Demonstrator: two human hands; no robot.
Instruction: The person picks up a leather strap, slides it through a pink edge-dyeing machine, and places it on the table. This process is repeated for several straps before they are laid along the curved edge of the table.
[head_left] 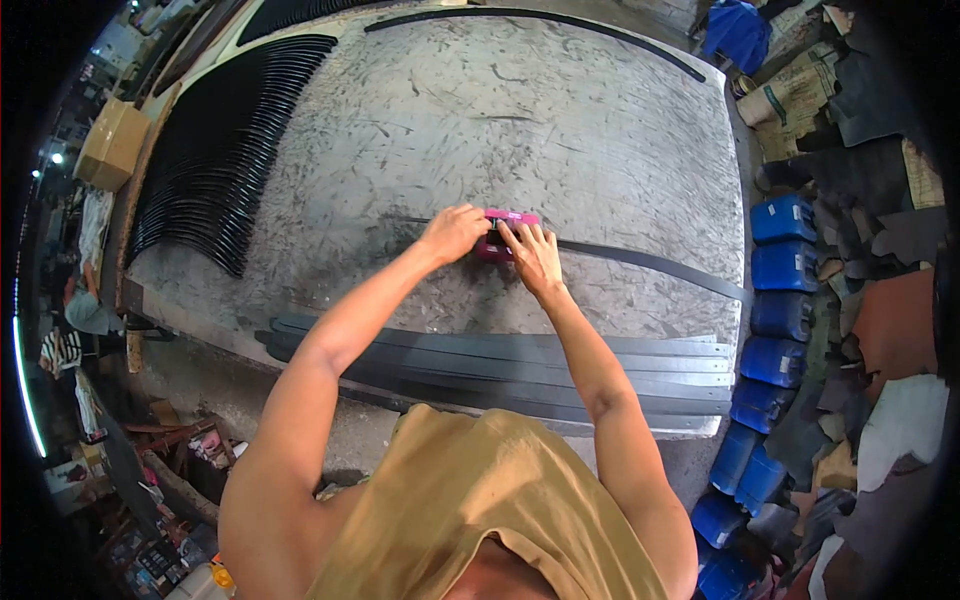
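A small pink block-like device [495,252] with a dark middle sits on the worktable under both hands. A long dark strip [650,262], looking like leather, runs from its right side towards the table's right edge. A thin dark end shows left of my left hand [455,236]. That hand is closed at the device's left edge, over the line of the strip; its fingertips partly hide what they pinch. My right hand [533,258] bears down on the device's right part, fingers bent over its top and dark middle. The strip's path inside the device is hidden.
Grey-topped table [400,130] has dark scuffs. Many glossy black strips [225,150] lie at the left, flat dark strips [500,370] along the near edge, and one curved strip [540,14] at the far edge. Blue jerrycans [783,265] and leather scraps [895,325] line the right. A cardboard box [112,145] stands left.
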